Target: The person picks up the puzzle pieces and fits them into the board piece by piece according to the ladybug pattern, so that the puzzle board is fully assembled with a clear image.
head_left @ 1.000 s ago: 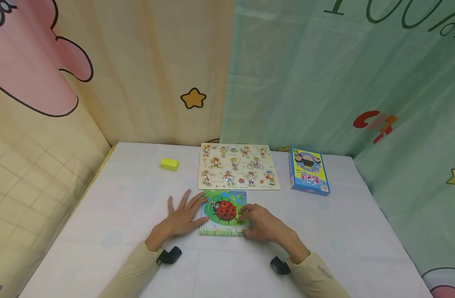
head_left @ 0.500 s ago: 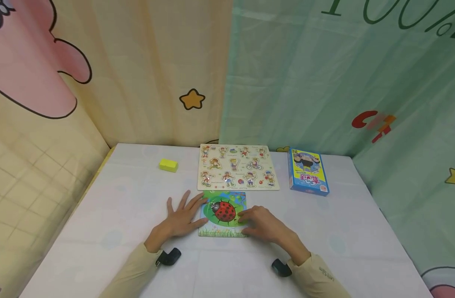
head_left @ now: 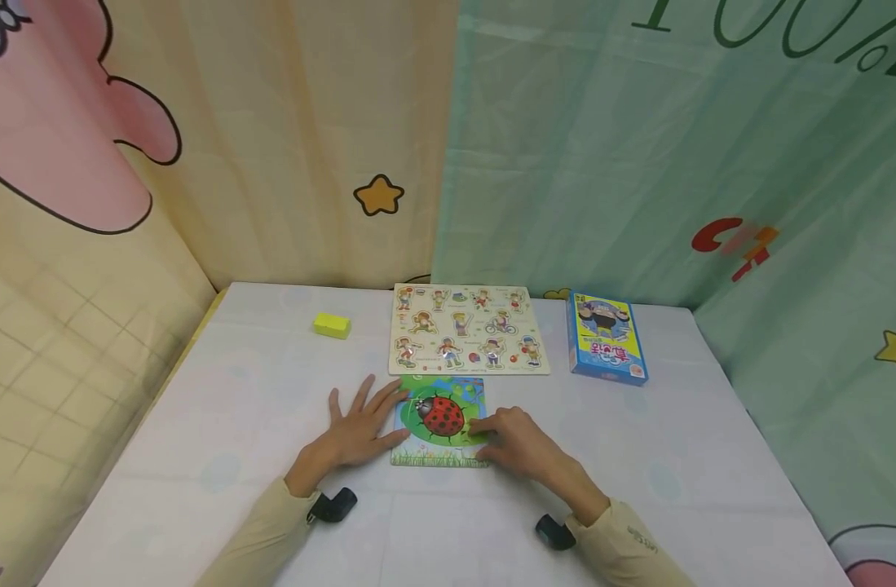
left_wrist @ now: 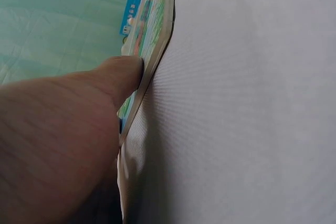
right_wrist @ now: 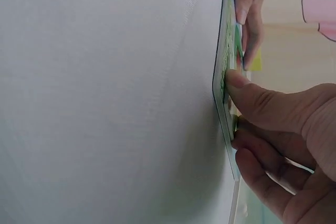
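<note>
A square ladybug jigsaw puzzle [head_left: 442, 414] lies flat before me, its picture a red ladybug on green with grass along the near edge. Spread wide, my left hand [head_left: 358, 430] rests with its fingertips on the puzzle's left edge; the left wrist view has the thumb [left_wrist: 123, 74] on that rim. My right hand [head_left: 519, 440] touches the lower right part, index finger extended and thumb lower down. From the right wrist, the thumb [right_wrist: 252, 95] and index tip stand apart on the surface, the other fingers bent beside the edge. Whether a loose piece lies beneath them is hidden.
Just behind lies a larger wooden puzzle board [head_left: 468, 329] with several child figures, almost touching the ladybug puzzle. A blue and yellow box [head_left: 607, 338] is at the back right, a small yellow block [head_left: 332, 325] at the back left. Curtains [head_left: 330, 147] border the white table [head_left: 433, 530].
The right index finger has straightened slightly and its neighbouring finger has drawn back from the puzzle. The left hand and puzzle have stayed in place; the view shifted a little.
</note>
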Available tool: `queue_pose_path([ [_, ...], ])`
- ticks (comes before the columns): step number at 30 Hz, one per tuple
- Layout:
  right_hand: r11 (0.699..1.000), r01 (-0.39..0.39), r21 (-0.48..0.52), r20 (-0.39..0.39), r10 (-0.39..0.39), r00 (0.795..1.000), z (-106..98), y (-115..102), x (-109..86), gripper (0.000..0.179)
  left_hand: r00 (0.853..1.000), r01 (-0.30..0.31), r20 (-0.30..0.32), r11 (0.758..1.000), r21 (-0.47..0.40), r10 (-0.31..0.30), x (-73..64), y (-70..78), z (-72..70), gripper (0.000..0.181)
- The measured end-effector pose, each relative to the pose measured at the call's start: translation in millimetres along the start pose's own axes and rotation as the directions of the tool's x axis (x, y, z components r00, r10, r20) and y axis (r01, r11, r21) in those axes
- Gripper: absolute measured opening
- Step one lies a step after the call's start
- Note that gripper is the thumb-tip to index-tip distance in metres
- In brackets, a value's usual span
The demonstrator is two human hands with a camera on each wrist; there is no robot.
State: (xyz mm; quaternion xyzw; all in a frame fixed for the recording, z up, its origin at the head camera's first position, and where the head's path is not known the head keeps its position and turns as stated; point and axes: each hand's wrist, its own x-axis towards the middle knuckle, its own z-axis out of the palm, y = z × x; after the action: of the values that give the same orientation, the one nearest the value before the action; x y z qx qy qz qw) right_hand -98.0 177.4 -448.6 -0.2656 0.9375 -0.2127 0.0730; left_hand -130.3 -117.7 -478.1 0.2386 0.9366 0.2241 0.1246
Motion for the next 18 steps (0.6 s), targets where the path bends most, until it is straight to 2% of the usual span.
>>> queue_pose_path([
  [12, 0.995, 0.104, 0.013, 0.015, -0.104, 0.994, -2.0, 11.8, 1.9, 0.028, 1.000, 0.007, 0.016, 1.000, 0.016, -0.007, 1.6, -2.7, -0.6, 0.069],
  [18, 0.993, 0.119, 0.018, 0.022, -0.120, 0.993, 1.4, 9.3, 1.6, 0.027, 1.000, 0.010, 0.018, 1.000, 0.009, -0.010, 0.9, -2.0, -0.9, 0.069],
])
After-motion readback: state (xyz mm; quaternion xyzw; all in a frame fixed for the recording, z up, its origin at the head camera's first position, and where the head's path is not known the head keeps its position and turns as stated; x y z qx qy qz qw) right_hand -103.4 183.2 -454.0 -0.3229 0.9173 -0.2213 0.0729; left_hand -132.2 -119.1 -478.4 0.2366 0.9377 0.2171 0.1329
